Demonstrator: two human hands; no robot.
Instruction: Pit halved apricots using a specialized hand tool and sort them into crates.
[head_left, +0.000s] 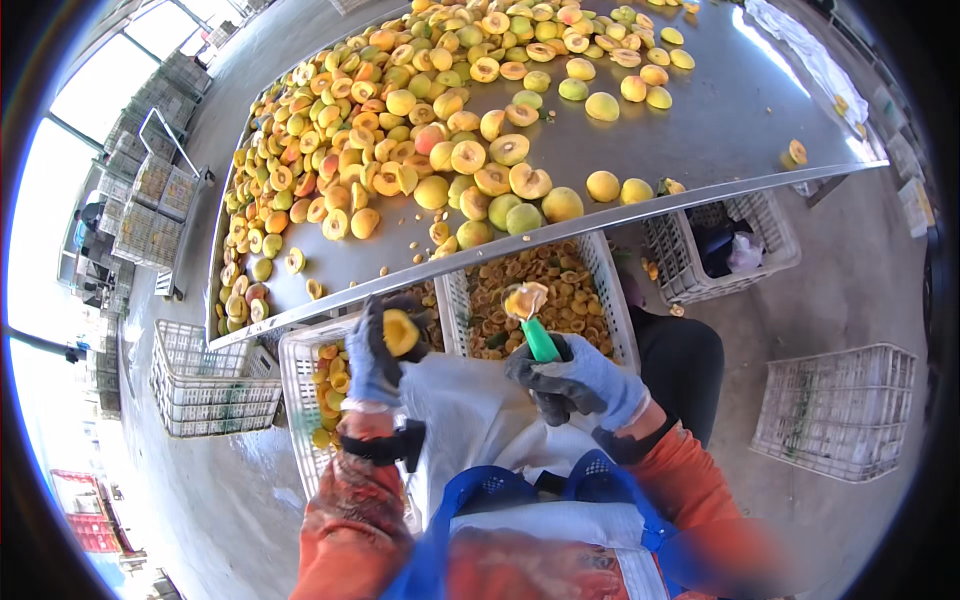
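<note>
My left hand (376, 352), in a blue and dark grey work glove, grips a yellow peach half (400, 333) below the table's front edge. In my gloved right hand (574, 379) is a pitting spoon with a green handle (540, 341). A wet orange-brown scrap (526, 300) sits on the spoon's metal end and partly hides it. To the left of my left hand, a white plastic crate (296, 367) holds peach halves (330, 379). Beyond my right hand, another crate (454, 319) contains brown-orange pits and scraps (536, 270).
A metal table (675, 150) carries a large heap of halved peaches (420, 97) and some loose pits. Further crates stand at left (214, 397), right (836, 412) and under the table's right side (780, 240). A loaded hand trolley (161, 195) stands far left.
</note>
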